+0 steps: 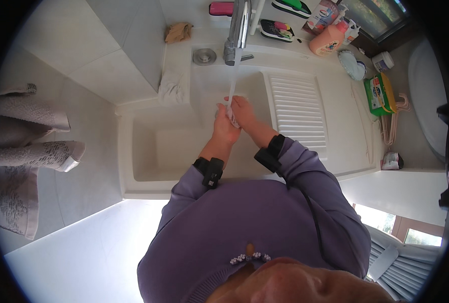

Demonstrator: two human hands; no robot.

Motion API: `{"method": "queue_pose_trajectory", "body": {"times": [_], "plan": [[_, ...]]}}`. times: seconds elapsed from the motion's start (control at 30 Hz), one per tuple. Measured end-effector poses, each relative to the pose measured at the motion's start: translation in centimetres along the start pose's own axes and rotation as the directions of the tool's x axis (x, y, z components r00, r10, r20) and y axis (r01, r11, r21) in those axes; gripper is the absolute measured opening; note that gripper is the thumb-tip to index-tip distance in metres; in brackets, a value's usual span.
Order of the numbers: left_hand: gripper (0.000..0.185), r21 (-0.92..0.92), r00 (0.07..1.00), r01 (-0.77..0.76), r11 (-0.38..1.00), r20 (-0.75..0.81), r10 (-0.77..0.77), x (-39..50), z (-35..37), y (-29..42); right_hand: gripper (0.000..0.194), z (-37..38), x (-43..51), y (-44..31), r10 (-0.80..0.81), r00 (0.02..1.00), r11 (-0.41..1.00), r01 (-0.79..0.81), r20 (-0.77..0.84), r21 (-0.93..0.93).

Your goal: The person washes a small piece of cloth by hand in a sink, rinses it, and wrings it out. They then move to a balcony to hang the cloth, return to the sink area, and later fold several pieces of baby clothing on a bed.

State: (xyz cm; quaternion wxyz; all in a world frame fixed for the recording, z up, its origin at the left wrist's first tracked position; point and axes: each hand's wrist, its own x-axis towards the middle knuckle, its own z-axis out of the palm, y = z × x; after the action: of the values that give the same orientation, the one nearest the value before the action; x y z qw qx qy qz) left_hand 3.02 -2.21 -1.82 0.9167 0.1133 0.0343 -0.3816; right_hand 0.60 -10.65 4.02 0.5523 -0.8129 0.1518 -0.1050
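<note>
Water runs from the chrome faucet (240, 34) in a stream (232, 81) onto my two hands, which meet over the basin of the white laundry sink (163, 151). Between them is a small wad of pale pinkish cloth (232, 116), mostly covered by the fingers. My left hand (224, 127) cups it from the left and below. Fingers of my right hand (244, 113) press on it from the right. Both wrists carry black strapped devices.
A ribbed washboard (298, 110) is built in to the right. Detergent bottles (328, 38), a green-and-yellow box (380, 94) and pink hangers (390, 125) line the right side. A white cloth (171, 89) lies on the left ledge. Towels (31, 151) hang at far left.
</note>
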Motion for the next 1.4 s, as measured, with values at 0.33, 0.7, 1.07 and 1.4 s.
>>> {"method": "queue_pose_trajectory", "body": {"times": [0.33, 0.7, 1.07, 1.4], "plan": [[0.034, 0.100, 0.962, -0.007, 0.995, -0.271, 0.034, -0.1, 1.8, -1.2, 0.041, 0.5, -0.8, 2.0, -0.140, 0.985, 0.988, 0.146, -0.097, 0.052], [0.044, 0.059, 0.954, 0.138, 0.989, -0.276, -0.117, 0.7, 0.6, -0.5, 0.047, 0.0, -0.5, 2.4, -0.057, 0.992, 0.998, 0.057, 0.115, -0.001], [0.021, -0.081, 0.872, 0.129, 0.988, -0.465, -0.152, -0.3, 0.4, 0.0, 0.037, -3.1, 2.6, 3.5, -0.370, 0.915, 0.759, 0.399, 0.163, -0.514], [0.032, -0.097, 0.844, 0.083, 0.992, -0.523, -0.122, -1.6, -1.1, 2.4, 0.030, -8.8, 16.1, -2.8, -0.047, 0.998, 0.871, 0.025, -0.033, -0.490]]}}
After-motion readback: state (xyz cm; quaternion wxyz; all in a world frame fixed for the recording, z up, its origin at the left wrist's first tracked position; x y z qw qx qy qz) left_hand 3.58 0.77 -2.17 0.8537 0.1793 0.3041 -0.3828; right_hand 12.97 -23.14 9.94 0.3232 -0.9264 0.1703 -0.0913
